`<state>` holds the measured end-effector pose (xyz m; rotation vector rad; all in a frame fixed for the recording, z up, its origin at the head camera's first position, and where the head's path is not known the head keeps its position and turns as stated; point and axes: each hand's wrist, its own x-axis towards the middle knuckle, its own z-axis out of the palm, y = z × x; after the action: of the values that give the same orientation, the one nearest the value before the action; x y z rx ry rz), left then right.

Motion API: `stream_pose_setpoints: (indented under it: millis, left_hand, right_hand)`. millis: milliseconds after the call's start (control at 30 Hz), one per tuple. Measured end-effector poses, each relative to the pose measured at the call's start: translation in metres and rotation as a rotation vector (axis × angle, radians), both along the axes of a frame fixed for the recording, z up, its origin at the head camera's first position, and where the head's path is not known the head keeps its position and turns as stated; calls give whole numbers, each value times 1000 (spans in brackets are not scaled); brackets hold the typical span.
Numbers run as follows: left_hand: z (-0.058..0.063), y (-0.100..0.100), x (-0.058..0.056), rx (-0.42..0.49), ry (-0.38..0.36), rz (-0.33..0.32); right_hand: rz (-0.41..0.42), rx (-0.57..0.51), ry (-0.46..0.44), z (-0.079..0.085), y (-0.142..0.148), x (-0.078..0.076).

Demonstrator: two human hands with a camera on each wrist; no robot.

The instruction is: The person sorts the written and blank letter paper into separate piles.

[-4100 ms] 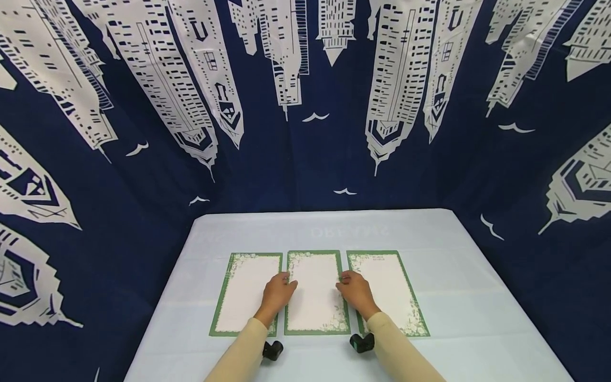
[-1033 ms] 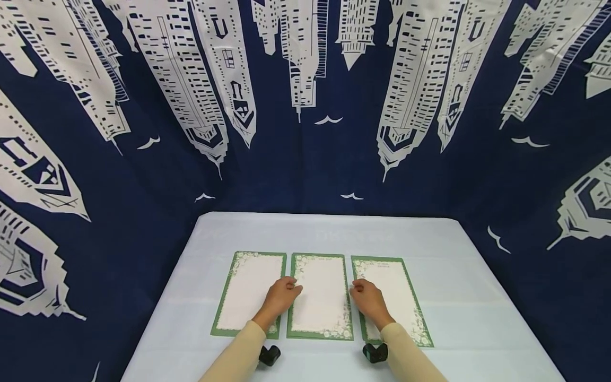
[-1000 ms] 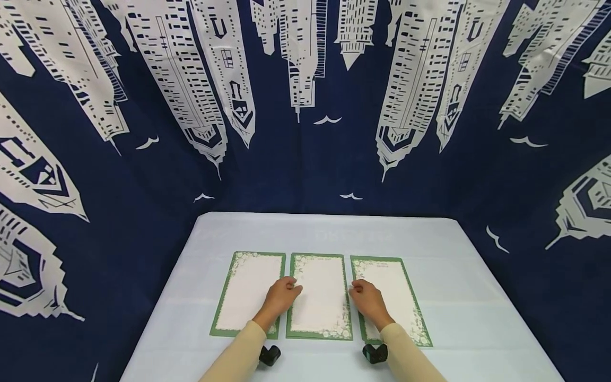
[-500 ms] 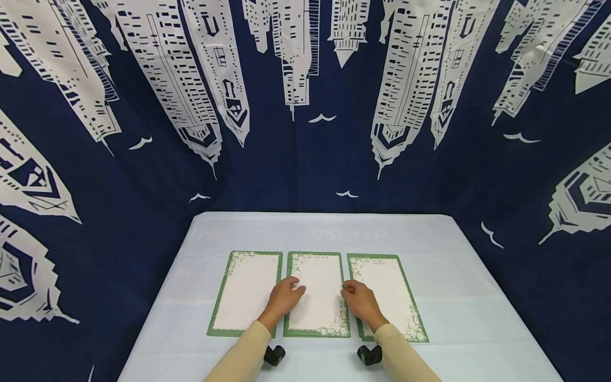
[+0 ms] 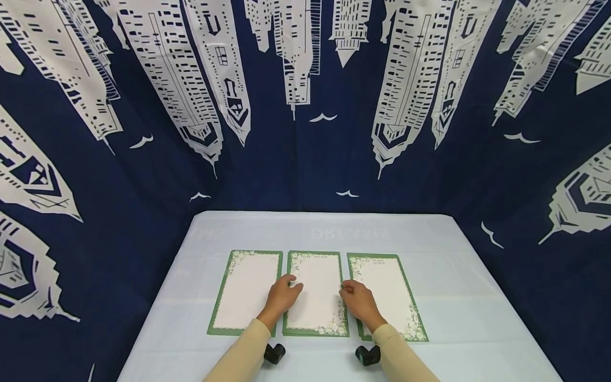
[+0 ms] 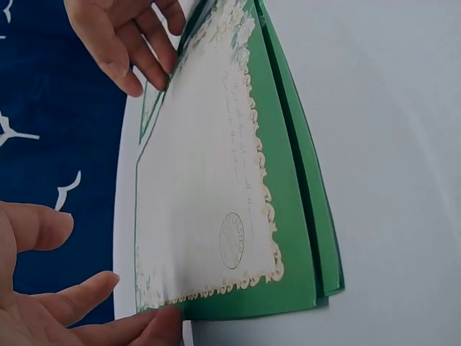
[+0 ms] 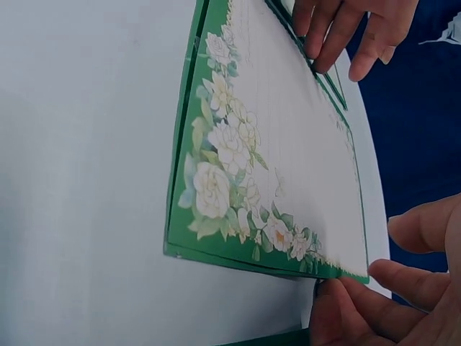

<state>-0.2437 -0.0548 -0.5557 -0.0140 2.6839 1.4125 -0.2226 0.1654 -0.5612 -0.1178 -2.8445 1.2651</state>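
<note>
Three white stationery sheets with green floral borders lie in a row in the head view. My left hand point(image 5: 281, 294) touches the left long edge of the middle sheet point(image 5: 315, 297), and my right hand point(image 5: 359, 301) touches its right edge. Both wrist views show fingers extended along the edges, the thumbs apart from the paper. In the left wrist view, a second green edge point(image 6: 328, 252) sticks out under the top sheet point(image 6: 194, 173), so at least two are stacked there, slightly out of line. Faint writing and an oval stamp mark point(image 6: 232, 240) show on it.
The left sheet point(image 5: 245, 292) lies beside the left hand, and the right sheet point(image 5: 382, 286) partly under the right wrist. Black wrist devices point(image 5: 274, 354) sit by both wrists. A white-covered table point(image 5: 477, 318) bears everything; a dark blue skyline curtain point(image 5: 329, 159) hangs behind.
Since 4.1 s ago, faint lettering has appeared at the middle sheet's top and a doubled green edge at its bottom. Over the last second the hands have barely moved; the head view has shifted slightly.
</note>
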Motion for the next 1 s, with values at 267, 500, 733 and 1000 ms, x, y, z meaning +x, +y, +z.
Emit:
stream_pose_setpoints:
  millis: [267, 500, 733, 1000]
  left_hand:
    - [3, -3, 0, 89, -4, 36]
    - [6, -3, 2, 264, 12, 91]
    - [2, 0, 2, 505, -48, 129]
    - [1, 18, 2, 525, -100, 47]
  right_hand:
    - [-22, -11, 17, 4, -3, 4]
    - [-66, -123, 95, 5, -3, 4]
    - [-131, -214, 116, 7, 5, 2]
    - [-160, -232, 108, 17, 33, 9]
